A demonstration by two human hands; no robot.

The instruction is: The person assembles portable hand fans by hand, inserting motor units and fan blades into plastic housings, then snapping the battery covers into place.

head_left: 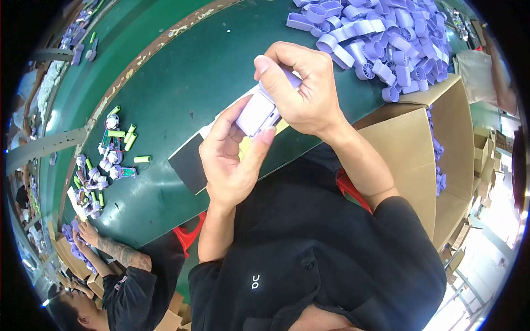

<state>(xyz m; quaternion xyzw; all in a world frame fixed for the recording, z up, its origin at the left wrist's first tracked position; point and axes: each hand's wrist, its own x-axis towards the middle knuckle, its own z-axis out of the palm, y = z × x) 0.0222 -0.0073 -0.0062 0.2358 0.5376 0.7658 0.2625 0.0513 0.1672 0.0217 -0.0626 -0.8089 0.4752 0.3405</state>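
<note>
Between my hands, above the table, is a light purple plastic fan casing (pixel 255 114), its flat pale face turned up and small dark slots along one edge. My left hand (pixel 229 151) grips its lower end between thumb and fingers. My right hand (pixel 306 88) closes round the upper end, its thumb bent over it and its palm hiding most of that part. Under my hands lies a flat sheet (pixel 190 160), black at the near left with white and yellow parts showing.
A large heap of purple fan casings (pixel 381 41) covers the far right of the green table (pixel 182 94). An open cardboard box (pixel 408 160) holding more stands at my right. Motors, boards and green battery cells (pixel 105 165) lie left, near a co-worker (pixel 127 276) and a raised table rim.
</note>
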